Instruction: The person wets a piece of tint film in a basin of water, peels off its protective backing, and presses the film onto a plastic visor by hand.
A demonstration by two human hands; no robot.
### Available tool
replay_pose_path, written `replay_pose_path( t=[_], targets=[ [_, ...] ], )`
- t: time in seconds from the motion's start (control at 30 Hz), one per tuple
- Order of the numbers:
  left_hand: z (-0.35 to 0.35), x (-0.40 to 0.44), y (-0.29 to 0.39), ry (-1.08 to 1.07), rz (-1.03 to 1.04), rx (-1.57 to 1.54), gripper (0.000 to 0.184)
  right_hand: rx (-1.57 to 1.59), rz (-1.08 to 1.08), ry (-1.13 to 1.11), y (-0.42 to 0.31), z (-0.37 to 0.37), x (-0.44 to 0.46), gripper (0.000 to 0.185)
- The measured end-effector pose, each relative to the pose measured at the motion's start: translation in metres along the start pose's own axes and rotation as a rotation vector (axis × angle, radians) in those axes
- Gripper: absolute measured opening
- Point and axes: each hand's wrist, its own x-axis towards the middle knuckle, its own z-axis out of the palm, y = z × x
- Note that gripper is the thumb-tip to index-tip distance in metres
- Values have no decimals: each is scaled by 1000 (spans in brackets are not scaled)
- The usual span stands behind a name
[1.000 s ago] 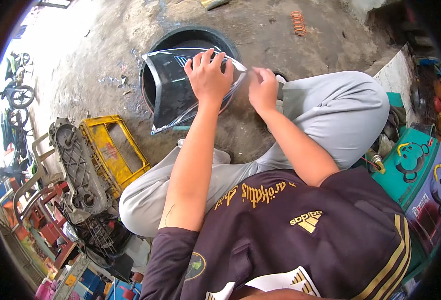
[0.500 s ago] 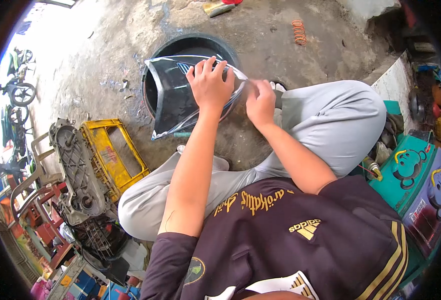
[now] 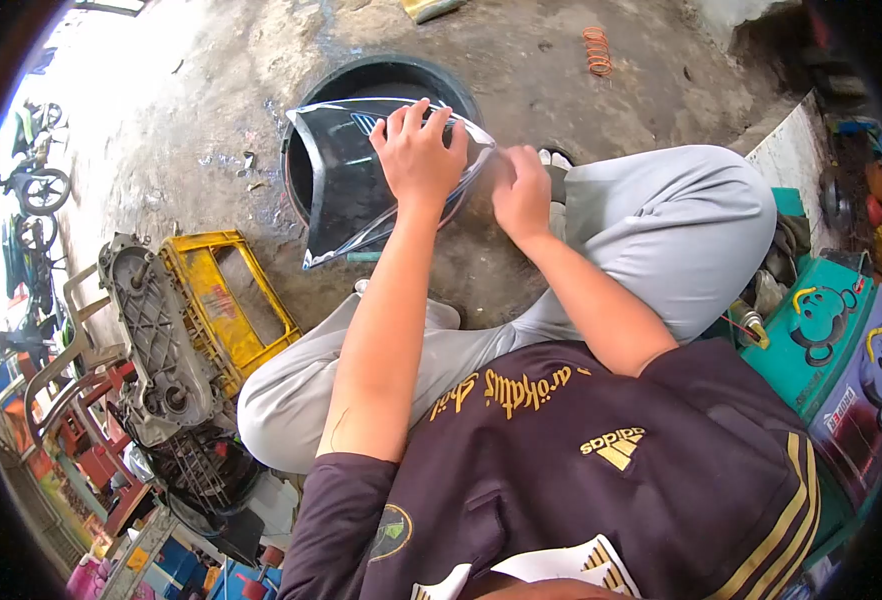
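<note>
A dark glossy panel with white and blue edge stripes (image 3: pixel 346 180) lies across the top of a round black basin (image 3: pixel 386 75). My left hand (image 3: pixel 420 155) rests on the panel's upper right part, its fingers spread and pressed on the surface. At the panel's pointed right tip is my right hand (image 3: pixel 523 195), its fingers curled together and partly blurred. Whatever it may pinch there is too small and smeared to make out.
At the left lie a grey metal engine casing (image 3: pixel 156 340) and a yellow crate (image 3: pixel 226 305). An orange coil spring (image 3: pixel 597 52) is on the floor beyond. A green case (image 3: pixel 816 325) stands at the right, beside a spray can (image 3: pixel 752 328).
My left hand stays on the panel. My right hand has shifted slightly by the panel's tip. The whole view has tilted a little and back.
</note>
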Motion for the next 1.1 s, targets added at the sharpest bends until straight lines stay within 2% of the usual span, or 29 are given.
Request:
replay_pose_path(
  t=[0.27,0.37,0.5,0.63,0.7,0.83,0.9,0.97,1.1],
  targets=[
    [2,-1,-1,16,2,2,25,-1,-41,-36,-2,0,1,6],
    [0,-4,-3,12,6,5,25,-36,27,43,-5,4,5,6],
    [0,-1,0,4,-9,2,26,31,13,-46,-5,1,-3,7],
    [-1,-3,-3,6,5,7,26,11,44,46,-3,4,7,7],
    [1,-1,-3,18,10,10,26,28,-30,11,-6,3,-2,6],
    [1,-1,-1,-3,-7,17,26,26,-16,21,0,2,6,6],
    [2,-4,-4,8,-1,20,26,6,75,33,-4,4,6,6],
    [2,-2,-5,24,19,7,26,-7,42,-31,-5,3,2,6],
    [0,-1,-1,9,-6,4,25,18,-38,3,-4,4,4,5]
  ],
)
